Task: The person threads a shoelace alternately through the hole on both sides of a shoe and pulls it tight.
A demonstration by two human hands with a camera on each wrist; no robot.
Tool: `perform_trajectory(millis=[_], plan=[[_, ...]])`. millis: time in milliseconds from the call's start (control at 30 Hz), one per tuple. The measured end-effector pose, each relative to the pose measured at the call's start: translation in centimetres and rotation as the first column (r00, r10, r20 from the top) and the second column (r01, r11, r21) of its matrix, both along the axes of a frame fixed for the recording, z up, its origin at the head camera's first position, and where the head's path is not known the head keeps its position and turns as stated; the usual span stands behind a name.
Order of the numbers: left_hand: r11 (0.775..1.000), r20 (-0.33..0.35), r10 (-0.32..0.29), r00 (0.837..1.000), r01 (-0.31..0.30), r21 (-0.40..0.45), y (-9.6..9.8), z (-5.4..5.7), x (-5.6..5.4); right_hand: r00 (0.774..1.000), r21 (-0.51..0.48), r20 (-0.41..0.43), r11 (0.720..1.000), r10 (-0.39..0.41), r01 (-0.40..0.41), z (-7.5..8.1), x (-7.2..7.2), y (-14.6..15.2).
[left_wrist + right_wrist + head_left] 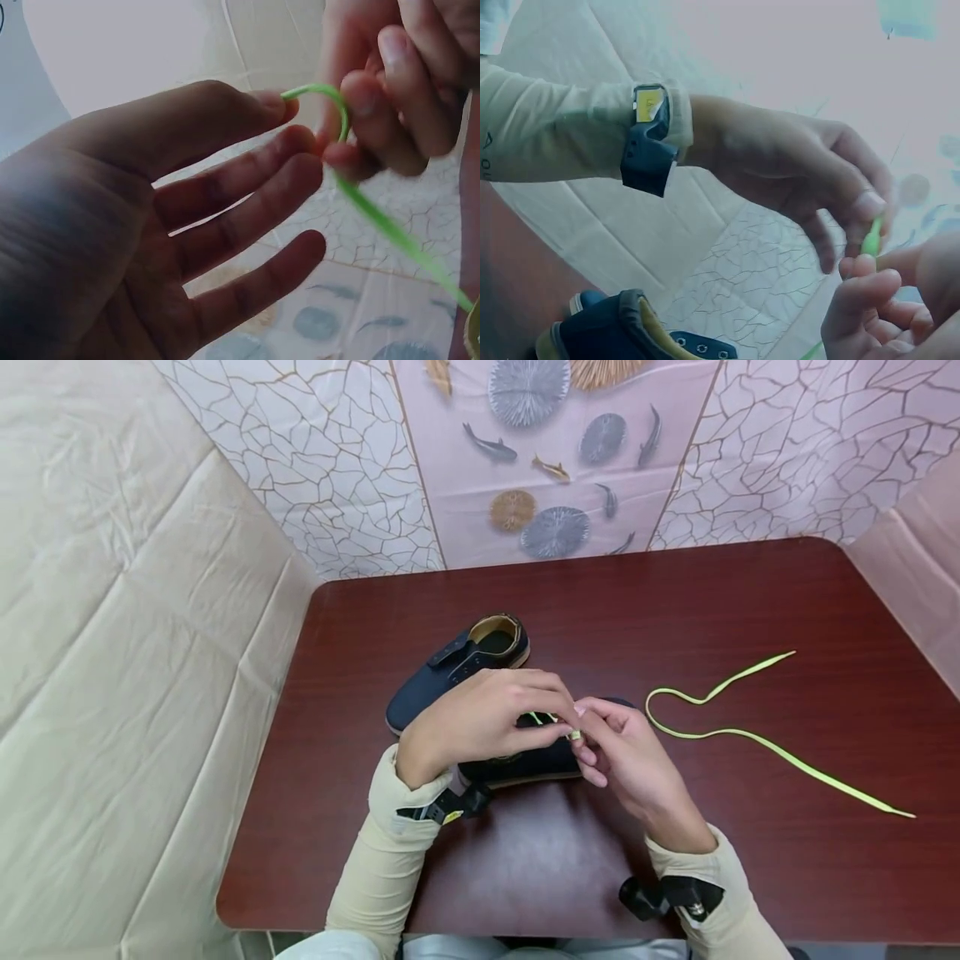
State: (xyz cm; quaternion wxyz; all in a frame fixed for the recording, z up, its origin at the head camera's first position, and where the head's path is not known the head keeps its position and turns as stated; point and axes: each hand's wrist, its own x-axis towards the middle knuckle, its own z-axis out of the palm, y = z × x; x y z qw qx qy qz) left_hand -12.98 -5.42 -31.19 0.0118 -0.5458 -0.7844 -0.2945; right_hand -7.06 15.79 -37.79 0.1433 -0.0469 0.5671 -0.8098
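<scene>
My left hand [491, 714] and right hand [637, 764] meet above a dark blue shoe [517, 770], covering much of it. Between them runs a bright green-yellow shoelace [397, 238]. In the left wrist view, my left thumb and a finger pinch its tip, and the other left fingers extend loosely. The lace bends in a small arc to my right fingers, which pinch it a short way from the tip. From there it slants down toward the shoe. Some lace shows across the shoe's top, but my hands hide most of the eyelets.
A second dark blue shoe [431, 689] lies behind the first, toe to the left, with no lace visible in it. Another green-yellow lace [738, 732] lies in a loose curve on the right of the brown table [750, 602]. Patterned cloth [360, 468] hangs behind.
</scene>
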Motion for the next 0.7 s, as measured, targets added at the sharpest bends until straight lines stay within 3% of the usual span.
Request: perform_trajectory(millis=[133, 267, 367, 467, 600, 700], plan=[[0.995, 0.052, 0.096, 0.994, -0.095, -0.03, -0.5, 0.0, 0.2, 0.999, 0.068, -0.044, 0.998, 0.0, 0.003, 0.3, 0.7, 0.9], [0.963, 0.131, 0.235, 0.963, -0.213, -0.163, -0.9, -1.3, 0.6, 0.992, 0.169, -0.124, 0.985, -0.019, 0.04, 0.4, 1.3, 1.3], [0.918, 0.161, 0.34, 0.926, -0.29, -0.271, -1.1, -3.4, 1.3, 0.985, 0.246, -0.166, 0.966, -0.037, 0.078, 0.3, 1.7, 1.2], [0.883, 0.178, 0.425, 0.887, -0.363, -0.299, -0.9, -6.1, 2.4, 0.977, 0.335, -0.208, 0.936, -0.043, 0.113, 0.1, 2.3, 1.2], [0.845, 0.187, 0.531, 0.827, -0.498, -0.196, -0.1, -8.9, 3.8, 0.959, 0.424, -0.276, 0.887, -0.064, 0.181, -0.3, 2.8, 1.1], [0.787, 0.186, 0.617, 0.765, -0.604, -0.128, 0.7, -9.7, 4.3, 0.947, 0.427, -0.305, 0.875, -0.096, 0.226, -1.0, 2.3, 1.0]])
